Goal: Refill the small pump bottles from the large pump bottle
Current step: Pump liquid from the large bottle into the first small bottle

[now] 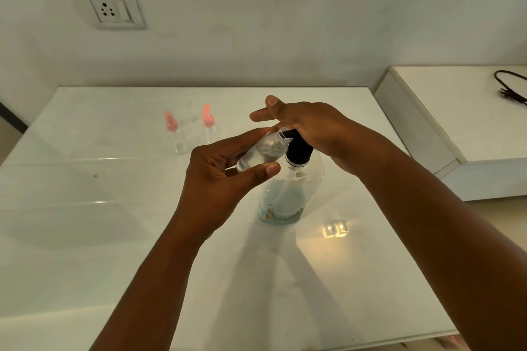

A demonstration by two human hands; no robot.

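Observation:
A large clear pump bottle [285,196] with a black pump head stands mid-table, holding pale blue liquid low down. My right hand [310,125] rests palm-down on the black pump head, fingers stretched out. My left hand [222,174] holds a small clear bottle [262,151] without its cap, tilted so its open neck meets the black spout. Two more small clear bottles stand at the back left: one with a pink spray cap [174,134] and one with a pink pump cap [208,122].
The white glossy table [114,222] stands against a wall with a power socket [109,8]. A white cabinet [456,122] to the right carries a black cable [510,85]. A light reflection lies on the table to the right of the large bottle.

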